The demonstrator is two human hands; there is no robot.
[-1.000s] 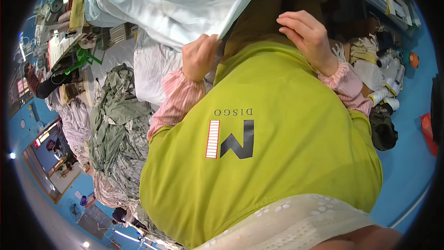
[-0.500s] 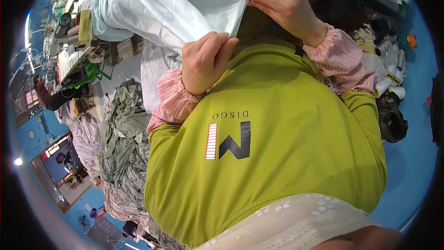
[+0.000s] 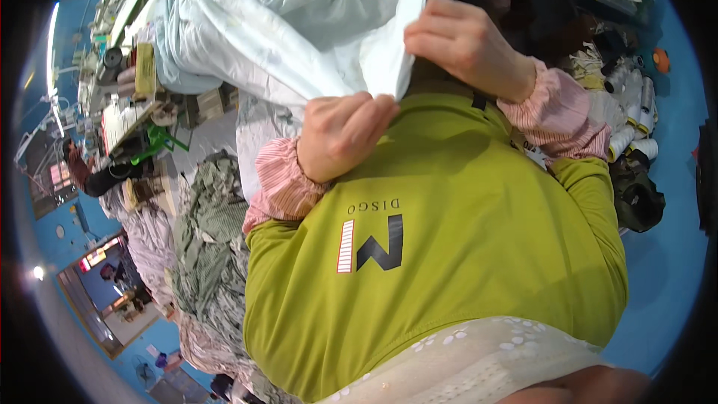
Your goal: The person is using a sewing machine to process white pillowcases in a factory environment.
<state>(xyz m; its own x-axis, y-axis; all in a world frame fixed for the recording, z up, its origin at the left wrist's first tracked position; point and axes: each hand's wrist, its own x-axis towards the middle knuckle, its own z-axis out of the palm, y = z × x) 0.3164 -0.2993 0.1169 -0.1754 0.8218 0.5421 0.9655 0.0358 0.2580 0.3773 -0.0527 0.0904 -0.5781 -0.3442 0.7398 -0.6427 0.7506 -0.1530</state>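
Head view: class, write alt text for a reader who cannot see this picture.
Two bare hands, left hand and right hand, pinch the edge of a large pale blue-white fabric sheet held up before a lime-green shirt. Heaps of grey-green cloth lie at left.

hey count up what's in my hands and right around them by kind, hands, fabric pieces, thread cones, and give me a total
Hands: 2, left hand and right hand, both gripping one fabric edge
Pale blue fabric sheet: 1
White thread cones: about 4 clearly visible at the right; more may be hidden
Total: about 7
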